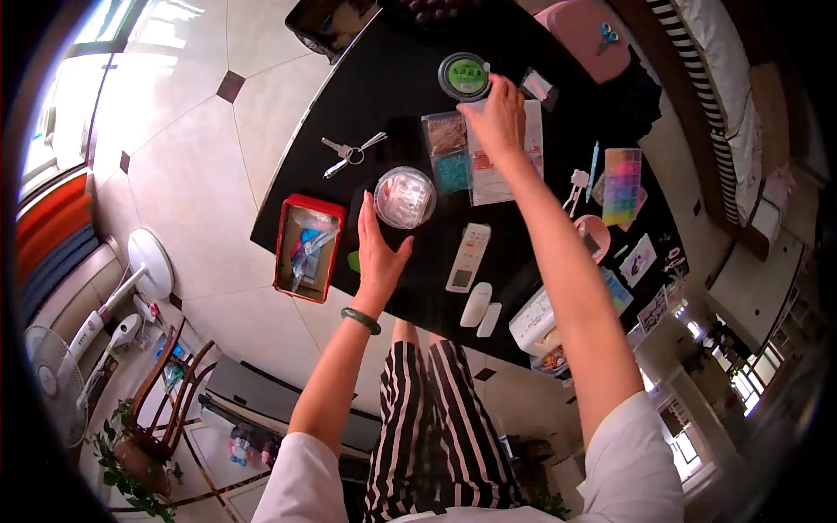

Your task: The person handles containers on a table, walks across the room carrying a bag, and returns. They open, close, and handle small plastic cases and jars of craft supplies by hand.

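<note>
On the black table, my left hand (380,261) has its fingers apart beside a round clear container (404,198), touching or nearly touching its lower left edge. My right hand (499,120) reaches farther out, with its fingertips at the lower right edge of a round tub with a green label (468,77); whether they grip it is hard to tell. Under the right hand lies a printed sheet in a clear sleeve (497,180). Left of that sheet are clear packets of pinkish and teal pieces (452,173). A small packet (539,87) lies right of the tub.
Keys (354,156) lie left. A red box (309,248) with small items stands at the table's left edge. A remote (468,258), white objects (477,305), a colourful compartment case (622,186) and a white box (534,322) are nearer or right. A pink case (586,39) bears scissors.
</note>
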The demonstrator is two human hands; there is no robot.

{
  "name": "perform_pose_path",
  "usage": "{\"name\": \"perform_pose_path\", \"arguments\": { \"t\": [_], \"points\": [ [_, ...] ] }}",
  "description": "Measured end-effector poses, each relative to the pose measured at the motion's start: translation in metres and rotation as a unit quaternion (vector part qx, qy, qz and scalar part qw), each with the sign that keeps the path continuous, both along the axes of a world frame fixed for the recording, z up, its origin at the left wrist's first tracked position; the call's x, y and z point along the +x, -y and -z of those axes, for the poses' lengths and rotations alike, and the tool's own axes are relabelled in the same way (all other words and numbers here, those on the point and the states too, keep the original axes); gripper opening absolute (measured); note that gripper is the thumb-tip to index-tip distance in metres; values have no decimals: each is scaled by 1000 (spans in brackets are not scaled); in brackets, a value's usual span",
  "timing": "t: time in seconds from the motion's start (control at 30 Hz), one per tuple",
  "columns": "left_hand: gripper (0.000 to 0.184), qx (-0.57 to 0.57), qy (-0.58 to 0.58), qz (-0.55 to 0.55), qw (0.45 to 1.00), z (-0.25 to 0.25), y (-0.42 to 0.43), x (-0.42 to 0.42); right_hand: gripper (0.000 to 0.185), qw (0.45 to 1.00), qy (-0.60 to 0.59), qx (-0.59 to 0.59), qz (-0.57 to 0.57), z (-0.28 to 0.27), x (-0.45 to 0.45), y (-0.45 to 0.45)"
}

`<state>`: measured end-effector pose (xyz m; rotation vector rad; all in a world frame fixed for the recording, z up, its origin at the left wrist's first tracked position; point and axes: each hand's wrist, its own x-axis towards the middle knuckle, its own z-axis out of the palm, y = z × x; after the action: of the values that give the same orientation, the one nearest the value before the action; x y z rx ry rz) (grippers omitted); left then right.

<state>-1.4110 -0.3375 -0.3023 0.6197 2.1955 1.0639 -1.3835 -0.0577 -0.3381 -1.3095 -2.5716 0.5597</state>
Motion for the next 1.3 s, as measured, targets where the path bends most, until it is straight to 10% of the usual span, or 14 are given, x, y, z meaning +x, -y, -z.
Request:
{"name": "perform_pose_path", "arguments": {
  "t": [0.2,0.63,0.83,0.93,1.0,1.1,1.3],
  "points": [
    [99,22,29,-42,998,1,8,13,94,993,102,42,-46,31,-39,-22],
    [94,24,8,-91,996,-11,22,30,80,987,-13,133,-93,-5,-33,-6],
    [85,45,11,-131,990,-22,15,32,73,957,-128,-243,-95,-55,31,63],
    [81,56,15,-143,988,-28,12,34,66,887,-180,-422,-46,-70,61,87],
    [78,56,20,-148,987,-30,14,37,62,651,-330,-677,95,-77,76,94],
    [72,58,39,-149,986,-32,18,44,65,464,-409,-775,129,-93,90,98],
    [57,65,103,-193,974,-46,34,78,68,384,-406,-815,155,-100,111,107]
  ]
}}
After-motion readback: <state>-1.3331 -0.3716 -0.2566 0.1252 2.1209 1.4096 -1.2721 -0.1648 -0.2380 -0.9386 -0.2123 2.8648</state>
